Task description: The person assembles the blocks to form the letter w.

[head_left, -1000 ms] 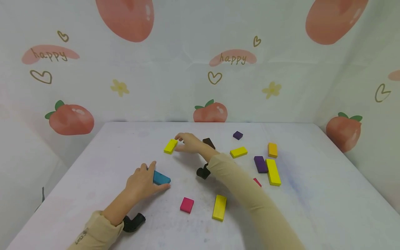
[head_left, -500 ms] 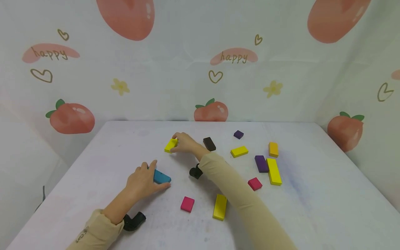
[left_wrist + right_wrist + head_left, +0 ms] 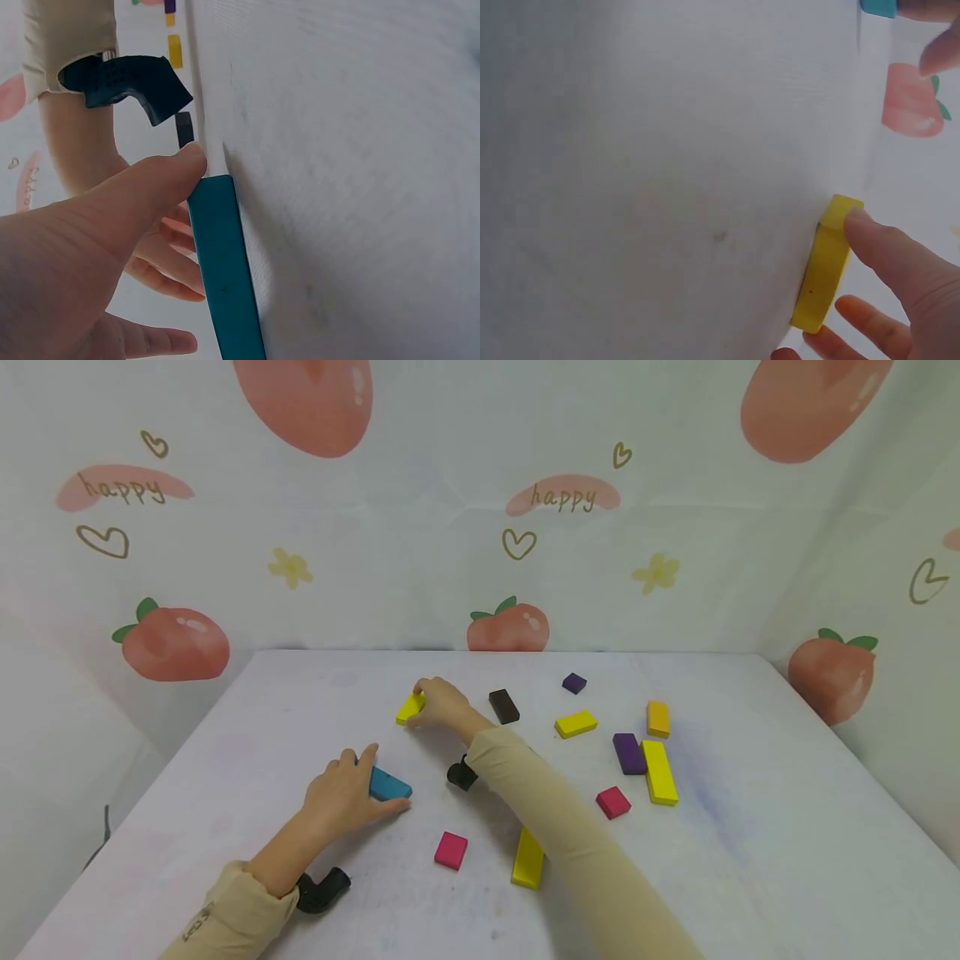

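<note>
My left hand holds a blue block on the white table, thumb and fingers spread around it. In the left wrist view the thumb presses the near end of this blue block; its far end runs out of the frame. Farther back, my right hand grips a small yellow block, which it partly covers. The right wrist view has the thumb on one end of that yellow block, with fingertips by the other end.
Two pink blocks lie in front, near a long yellow block partly under the right sleeve. A dark brown block sits behind the right wrist. Purple, yellow and orange blocks lie to the right. Black wrist cameras hang below both sleeves.
My right hand has moved slightly left and closed its thumb and fingers on the yellow block. The right sleeve has shifted left, uncovering the brown and pink blocks. The left hand stays put.
</note>
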The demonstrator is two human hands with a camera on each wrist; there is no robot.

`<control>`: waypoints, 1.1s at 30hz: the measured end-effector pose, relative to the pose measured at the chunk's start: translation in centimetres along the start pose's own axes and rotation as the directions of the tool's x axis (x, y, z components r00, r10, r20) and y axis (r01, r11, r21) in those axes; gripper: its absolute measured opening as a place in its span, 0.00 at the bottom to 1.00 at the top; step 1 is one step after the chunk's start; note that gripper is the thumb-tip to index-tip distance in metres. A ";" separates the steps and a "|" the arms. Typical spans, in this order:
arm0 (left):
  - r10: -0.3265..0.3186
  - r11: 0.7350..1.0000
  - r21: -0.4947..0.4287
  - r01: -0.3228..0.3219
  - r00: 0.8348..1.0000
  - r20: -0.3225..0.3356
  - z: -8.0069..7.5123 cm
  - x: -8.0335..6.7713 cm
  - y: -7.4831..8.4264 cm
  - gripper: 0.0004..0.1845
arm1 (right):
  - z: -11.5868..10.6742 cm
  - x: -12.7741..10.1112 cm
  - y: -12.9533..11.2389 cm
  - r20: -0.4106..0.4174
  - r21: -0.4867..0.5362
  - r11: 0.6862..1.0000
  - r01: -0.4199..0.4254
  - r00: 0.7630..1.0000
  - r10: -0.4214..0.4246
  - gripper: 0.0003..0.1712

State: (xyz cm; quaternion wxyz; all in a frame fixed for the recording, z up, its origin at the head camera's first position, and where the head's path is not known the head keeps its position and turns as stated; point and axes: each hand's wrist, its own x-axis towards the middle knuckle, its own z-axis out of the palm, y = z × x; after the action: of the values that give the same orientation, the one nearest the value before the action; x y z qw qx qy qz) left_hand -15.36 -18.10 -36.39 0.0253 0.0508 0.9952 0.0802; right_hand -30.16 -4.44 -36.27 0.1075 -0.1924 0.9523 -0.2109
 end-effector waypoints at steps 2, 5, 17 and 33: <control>0.004 1.000 0.002 -0.004 1.000 -0.004 0.0 0.1 0.0 0.52 | 0.1 0.1 0.0 -0.007 -0.017 1.000 -0.009 1.000 0.009 0.33; 0.007 1.000 0.000 -0.007 1.000 -0.008 0.0 0.2 0.0 0.51 | 0.1 0.2 -0.1 -0.014 -0.026 0.999 -0.019 1.000 0.018 0.33; 0.100 0.994 -0.029 -0.102 0.994 -0.045 -0.1 1.9 1.3 0.45 | -0.1 -0.1 -0.3 -0.015 -0.018 0.998 -0.065 0.998 0.065 0.33; 0.242 0.955 -0.180 -0.235 0.970 0.014 0.3 4.7 3.1 0.45 | -0.4 -0.4 -0.2 -0.027 -0.041 0.997 -0.062 0.998 0.061 0.33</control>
State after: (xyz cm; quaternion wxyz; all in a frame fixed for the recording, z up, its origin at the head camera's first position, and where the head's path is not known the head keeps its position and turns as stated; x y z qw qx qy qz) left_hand -19.71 -14.55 -36.44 0.0377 0.1694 0.9700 0.1700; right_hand -29.89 -4.31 -35.83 0.0977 -0.1625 0.9633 -0.1902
